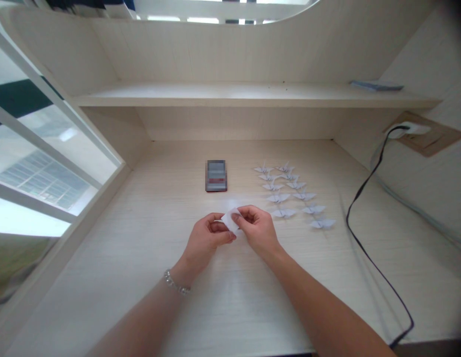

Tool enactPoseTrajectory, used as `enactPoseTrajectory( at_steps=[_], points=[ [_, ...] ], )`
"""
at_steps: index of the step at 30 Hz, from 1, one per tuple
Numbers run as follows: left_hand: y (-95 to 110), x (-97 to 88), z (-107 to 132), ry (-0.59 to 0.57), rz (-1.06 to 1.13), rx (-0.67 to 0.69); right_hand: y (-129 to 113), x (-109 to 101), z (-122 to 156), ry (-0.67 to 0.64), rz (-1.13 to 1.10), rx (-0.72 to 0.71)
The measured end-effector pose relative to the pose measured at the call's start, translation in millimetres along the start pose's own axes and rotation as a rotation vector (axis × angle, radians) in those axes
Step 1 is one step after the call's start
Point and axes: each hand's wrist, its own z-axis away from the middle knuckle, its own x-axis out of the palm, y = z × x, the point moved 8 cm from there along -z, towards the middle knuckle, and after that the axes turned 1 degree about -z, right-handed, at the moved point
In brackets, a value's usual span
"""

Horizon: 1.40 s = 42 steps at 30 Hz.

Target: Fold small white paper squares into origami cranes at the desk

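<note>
A small piece of folded white paper is held up between both hands above the desk. My right hand pinches its right side, thumb on top and fingers behind. Curled around the paper's left and lower edges is my left hand, with a bracelet at its wrist. To the right of my hands, several white paper cranes stand in two slanting rows. A small dark rectangular object with a blurred face lies beyond my hands.
A shelf runs across the back, with a flat bluish item at its right end. From a wall socket a black cable hangs down over the desk's right side. A window borders the left.
</note>
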Motion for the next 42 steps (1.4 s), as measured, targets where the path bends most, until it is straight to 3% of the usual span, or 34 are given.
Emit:
enactPoseTrajectory(
  at_steps=[6, 14, 21, 31, 42],
  points=[
    [-2, 3.9, 1, -0.011, 0.081, -0.034, 1, 0, 0, 0.002, -0.003, -0.007],
    [1, 0.1, -1, -0.013, 0.009, 0.001, 3, 0, -2, -0.020, -0.068, 0.034],
    [13, -17.1, -2, 0.118, -0.027, 0.085, 7, 8, -1, -0.100, -0.082, 0.083],
    [16, -20.6, -2, 0.153, -0.101, 0.111, 9, 17, 1, -0.183, -0.185, 0.124],
    [13, -19.0, -3, 0.100, -0.015, 0.085, 14, 18, 1, -0.196, -0.210, 0.157]
  ],
)
